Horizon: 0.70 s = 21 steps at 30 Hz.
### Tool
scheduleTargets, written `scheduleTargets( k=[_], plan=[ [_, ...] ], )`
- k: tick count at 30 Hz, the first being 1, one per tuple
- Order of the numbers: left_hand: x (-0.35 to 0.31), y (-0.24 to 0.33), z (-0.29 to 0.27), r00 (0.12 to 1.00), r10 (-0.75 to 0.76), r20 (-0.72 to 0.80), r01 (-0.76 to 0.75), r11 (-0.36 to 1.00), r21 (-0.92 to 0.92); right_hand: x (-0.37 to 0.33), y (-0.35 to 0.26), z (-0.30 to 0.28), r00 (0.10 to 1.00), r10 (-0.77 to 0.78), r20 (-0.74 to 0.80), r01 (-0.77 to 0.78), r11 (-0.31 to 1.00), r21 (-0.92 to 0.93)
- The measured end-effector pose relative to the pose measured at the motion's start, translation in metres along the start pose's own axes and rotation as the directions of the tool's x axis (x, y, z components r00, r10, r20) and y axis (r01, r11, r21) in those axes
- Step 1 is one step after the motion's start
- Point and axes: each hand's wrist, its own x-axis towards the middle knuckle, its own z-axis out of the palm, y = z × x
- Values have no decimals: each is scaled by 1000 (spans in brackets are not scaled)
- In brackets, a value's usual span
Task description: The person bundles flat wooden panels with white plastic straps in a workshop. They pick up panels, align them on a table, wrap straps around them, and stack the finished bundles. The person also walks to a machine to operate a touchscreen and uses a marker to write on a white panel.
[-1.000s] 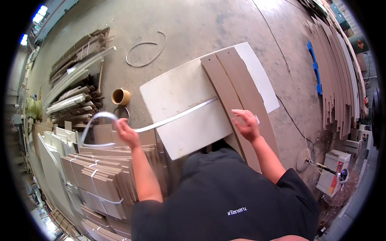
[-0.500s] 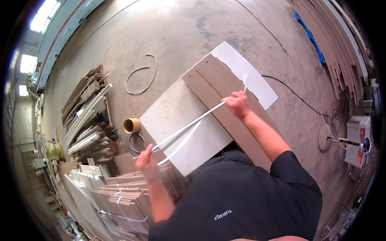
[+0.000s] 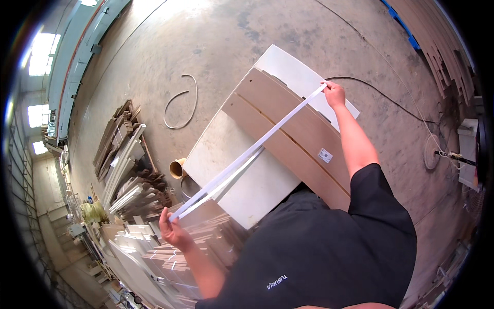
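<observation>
A white strap [image 3: 272, 130] runs taut and slanting across a stack of taupe boards [image 3: 303, 135]. My left hand [image 3: 175, 234] pinches its lower end, out past the left edge of the white work table [image 3: 247, 195]. At the strap's upper end, my right hand [image 3: 334, 94] grips it with closed fingers, above the far right part of the table. A second length of white strap hangs below the first, between the left hand and the boards. The top board has a long groove, two dark holes and a small white label [image 3: 324, 155].
A cardboard tube [image 3: 177, 168] stands by the table's left corner. Strapped board bundles [image 3: 177, 257] are at lower left, with piled strips [image 3: 121, 154] beyond. A loose strap piece [image 3: 180, 105] lies on the floor. A dark cable [image 3: 381, 95] trails to the right.
My hands have moved apart, the right one up and rightward, the left one down and leftward. The strap is now stretched longer across the boards, and the label has come into view.
</observation>
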Motion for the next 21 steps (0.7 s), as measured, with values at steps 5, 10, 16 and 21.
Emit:
scheduleTargets(
  k=[5, 10, 16, 21],
  plan=[
    [-10, 8, 14, 999, -21, 35, 19, 999, 44, 3, 20, 51, 991, 128, 36, -120, 978, -171],
    [-21, 12, 25, 996, -11, 93, 4, 997, 75, -5, 31, 84, 964, 173, 204, -119, 960, -253],
    [-22, 10, 29, 992, -12, 127, -7, 989, 148, 11, 43, 66, 970, 47, 237, -17, 992, -128],
    [-25, 6, 36, 983, -2, 185, -25, 989, 146, 8, 41, 74, 979, 69, 192, -59, 997, -59]
  ],
)
